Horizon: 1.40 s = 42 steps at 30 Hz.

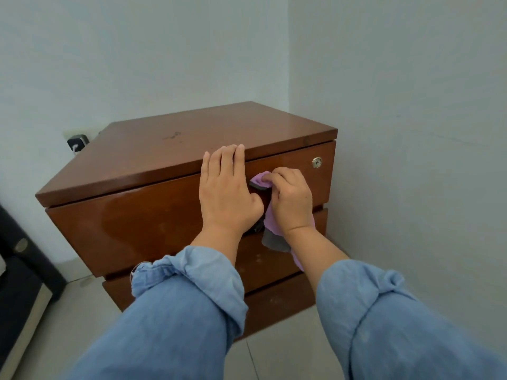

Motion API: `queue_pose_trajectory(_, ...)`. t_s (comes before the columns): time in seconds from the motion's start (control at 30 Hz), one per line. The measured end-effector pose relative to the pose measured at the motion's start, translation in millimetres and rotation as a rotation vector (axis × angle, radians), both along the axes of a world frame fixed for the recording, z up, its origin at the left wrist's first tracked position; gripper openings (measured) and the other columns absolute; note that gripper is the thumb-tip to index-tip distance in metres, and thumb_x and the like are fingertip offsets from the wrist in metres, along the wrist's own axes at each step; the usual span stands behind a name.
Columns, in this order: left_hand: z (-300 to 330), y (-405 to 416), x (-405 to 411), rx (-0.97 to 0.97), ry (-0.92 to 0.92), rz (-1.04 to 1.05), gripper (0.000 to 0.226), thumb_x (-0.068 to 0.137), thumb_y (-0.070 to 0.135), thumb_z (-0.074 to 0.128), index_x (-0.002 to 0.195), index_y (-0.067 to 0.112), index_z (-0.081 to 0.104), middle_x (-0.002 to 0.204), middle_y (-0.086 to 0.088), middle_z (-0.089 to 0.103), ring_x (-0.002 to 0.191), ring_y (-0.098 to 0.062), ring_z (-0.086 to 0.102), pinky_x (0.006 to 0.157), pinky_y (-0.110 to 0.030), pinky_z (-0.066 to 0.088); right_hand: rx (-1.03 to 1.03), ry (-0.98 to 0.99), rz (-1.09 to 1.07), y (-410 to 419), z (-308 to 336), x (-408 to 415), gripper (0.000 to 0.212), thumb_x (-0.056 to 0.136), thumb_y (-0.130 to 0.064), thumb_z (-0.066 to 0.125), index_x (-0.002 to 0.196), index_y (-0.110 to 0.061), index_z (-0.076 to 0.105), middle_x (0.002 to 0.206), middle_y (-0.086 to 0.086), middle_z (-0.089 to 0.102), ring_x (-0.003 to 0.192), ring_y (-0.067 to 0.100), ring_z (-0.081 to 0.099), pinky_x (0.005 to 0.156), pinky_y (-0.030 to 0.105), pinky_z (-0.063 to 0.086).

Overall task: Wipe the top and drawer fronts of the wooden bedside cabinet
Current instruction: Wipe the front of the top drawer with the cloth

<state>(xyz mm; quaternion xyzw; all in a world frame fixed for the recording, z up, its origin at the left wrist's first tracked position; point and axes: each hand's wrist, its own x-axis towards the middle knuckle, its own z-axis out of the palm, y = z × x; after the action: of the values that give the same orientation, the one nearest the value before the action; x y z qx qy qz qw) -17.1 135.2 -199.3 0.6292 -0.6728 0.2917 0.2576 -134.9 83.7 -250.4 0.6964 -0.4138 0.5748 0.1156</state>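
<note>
Now my right hand (291, 200) bunches the lilac wiping cloth (270, 215) on the glossy brown wooden bedside cabinet's (142, 215) top drawer front; unwiped panel runs toward nine o'clock, beyond my flat, bracing left hand (226, 187).

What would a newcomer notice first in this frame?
The wooden cabinet standing in the corner of pale walls, with two hands at its top drawer front. The left hand lies flat, fingers over the top's front edge, while the right hand grips a purple cloth against the drawer's dark handle. A round lock shines at the drawer's right end.
</note>
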Motion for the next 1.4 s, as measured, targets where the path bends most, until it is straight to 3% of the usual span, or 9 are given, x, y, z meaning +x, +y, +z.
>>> queue_pose_trajectory(0.23,-2,0,-2,-0.034,0.002,0.010,0.080,0.066,0.034,0.046,0.141,0.006,0.038,0.138,-0.011,0.044,0.131,-0.029,0.035,0.118,-0.042,0.014,0.039,0.081,0.005,1,-21,-6,0.017,0.079,0.005,0.063,0.091,-0.005,0.071,0.092,0.011,0.069,0.084,0.026,0.062,0.071,0.032,0.054)
queue_pose_trajectory(0.87,-3,0,3,0.014,-0.003,-0.017,0.089,0.063,0.034,0.057,0.144,0.010,0.031,0.142,-0.008,0.037,0.135,-0.027,0.029,0.119,-0.041,0.011,0.141,0.066,-0.032,6,-55,-11,0.020,0.074,0.004,0.072,0.091,-0.006,0.072,0.092,0.012,0.070,0.083,0.029,0.064,0.070,0.033,0.055)
queue_pose_trajectory(0.97,-3,1,4,0.028,-0.005,-0.019,0.091,0.061,0.033,0.057,0.145,0.010,0.030,0.142,-0.008,0.037,0.135,-0.028,0.028,0.119,-0.041,0.009,0.253,0.183,-0.046,7,-68,-21,0.022,0.073,0.004,0.073,0.091,-0.007,0.072,0.093,0.011,0.069,0.085,0.029,0.063,0.071,0.034,0.056)
queue_pose_trajectory(1.03,-3,1,4,0.042,-0.016,-0.011,0.092,0.061,0.034,0.057,0.145,0.010,0.029,0.143,-0.007,0.035,0.136,-0.028,0.026,0.120,-0.040,0.007,0.437,0.239,-0.081,8,-76,-33,0.020,0.082,-0.004,0.066,0.100,-0.011,0.071,0.101,0.007,0.068,0.095,0.025,0.060,0.078,0.031,0.050)
queue_pose_trajectory(1.1,-2,2,1,0.055,-0.020,0.007,0.091,0.063,0.034,0.057,0.146,0.010,0.027,0.143,-0.008,0.034,0.137,-0.028,0.025,0.120,-0.040,0.006,0.494,0.200,-0.081,11,-75,-44,0.020,0.087,-0.005,0.060,0.104,-0.011,0.070,0.105,0.007,0.066,0.099,0.025,0.057,0.081,0.026,0.044)
queue_pose_trajectory(1.23,1,4,-9,0.060,-0.056,0.067,0.088,0.070,0.034,0.053,0.148,0.006,0.022,0.149,-0.011,0.030,0.141,-0.027,0.022,0.119,-0.048,0.002,0.240,0.037,-0.036,14,-29,-48,0.015,0.082,0.004,0.063,0.093,-0.002,0.071,0.093,0.014,0.068,0.085,0.028,0.061,0.075,0.023,0.041)
queue_pose_trajectory(1.33,5,0,-23,0.059,-0.110,-0.029,0.087,0.073,0.028,0.051,0.150,0.007,0.016,0.156,-0.010,0.022,0.145,-0.024,0.015,0.119,-0.046,0.001,0.080,-0.051,-0.044,1,13,-47,0.014,0.087,-0.002,0.058,0.094,-0.005,0.070,0.094,0.012,0.065,0.085,0.021,0.055,0.076,0.021,0.040)
queue_pose_trajectory(1.4,10,-8,-33,0.068,-0.145,-0.081,0.084,0.076,0.027,0.049,0.151,0.008,0.013,0.158,-0.009,0.017,0.146,-0.022,0.011,0.120,-0.044,0.001,0.095,-0.119,-0.022,-9,32,-48,0.019,0.092,-0.011,0.050,0.095,-0.008,0.069,0.096,0.008,0.062,0.086,0.012,0.047,0.075,0.019,0.040)
